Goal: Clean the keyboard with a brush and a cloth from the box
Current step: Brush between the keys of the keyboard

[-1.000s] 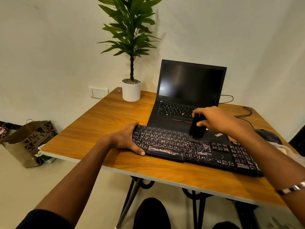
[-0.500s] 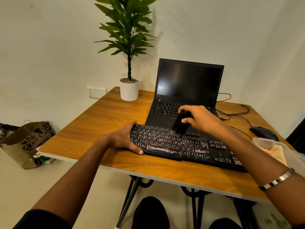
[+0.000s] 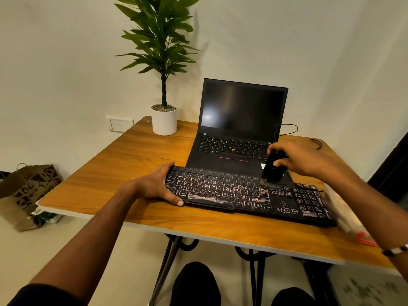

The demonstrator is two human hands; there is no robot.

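A black keyboard with dusty, smeared keys lies across the wooden table. My left hand grips its left end, thumb curled over the front edge. My right hand holds a black brush upright, bristles down on the upper key rows right of the middle. At the table's right edge a clear box holds pale cloth, partly hidden by my right forearm.
An open black laptop stands just behind the keyboard, with thin cables trailing right. A potted plant in a white pot stands at the back left. A paper bag sits on the floor at left.
My right hand swept the brush left along the top rows, then back right to the area past the middle. My left hand kept its hold on the keyboard's left end.
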